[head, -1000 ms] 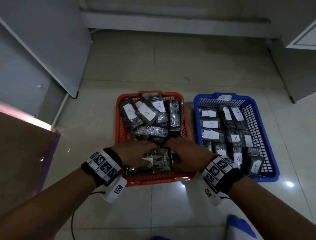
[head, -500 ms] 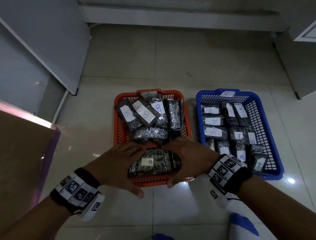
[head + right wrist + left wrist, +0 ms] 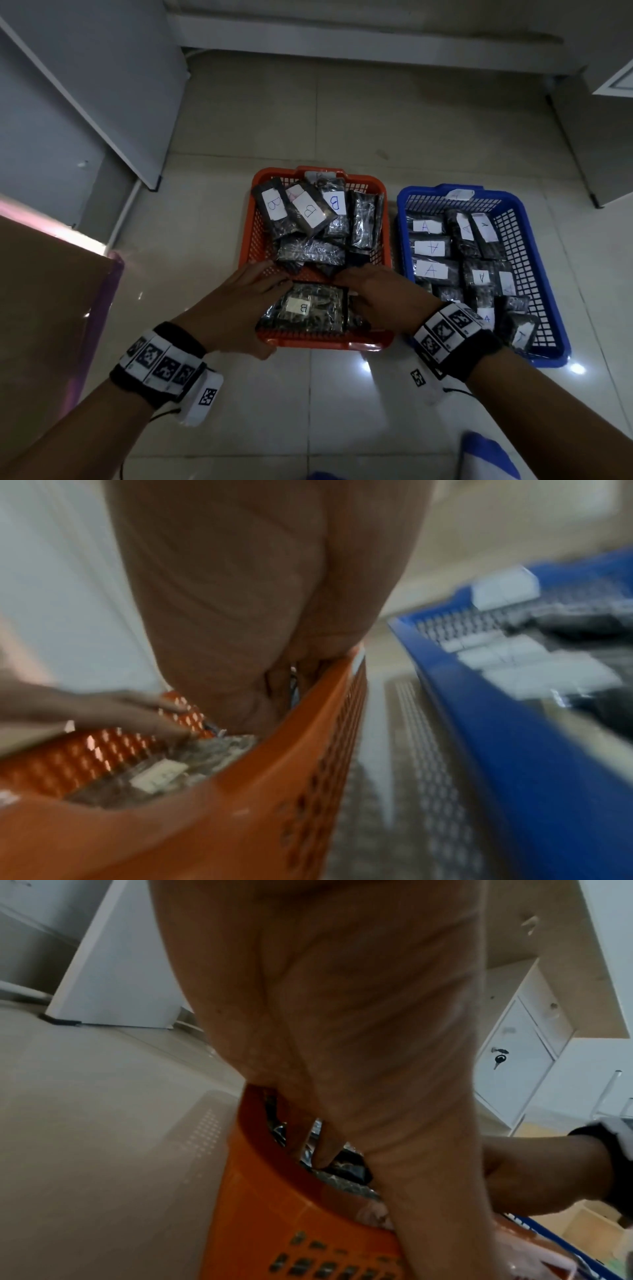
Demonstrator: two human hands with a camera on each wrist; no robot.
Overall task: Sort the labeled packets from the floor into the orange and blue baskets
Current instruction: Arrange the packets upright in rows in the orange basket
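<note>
Your left hand (image 3: 245,301) lies flat over the near left corner of the orange basket (image 3: 386,236), fingers straight and relaxed, thumb hanging outside the near rim, gripping nothing. Your right hand (image 3: 387,298) reaches in from the near right side with its fingers stretched out flat over the packets, also holding nothing. Between your two hands a packet labeled B (image 3: 305,308) lies flat at the near end of that basket, label up, with your fingertips just beside its far edge. More B packets (image 3: 310,209) lean in a loose pile at the far end. Just to the right stands the blue basket (image 3: 537,274), close alongside on the tiled floor (image 3: 342,404), filled with A packets (image 3: 430,247). Your right wrist view is blurred, so finer contact there cannot be told.
</note>
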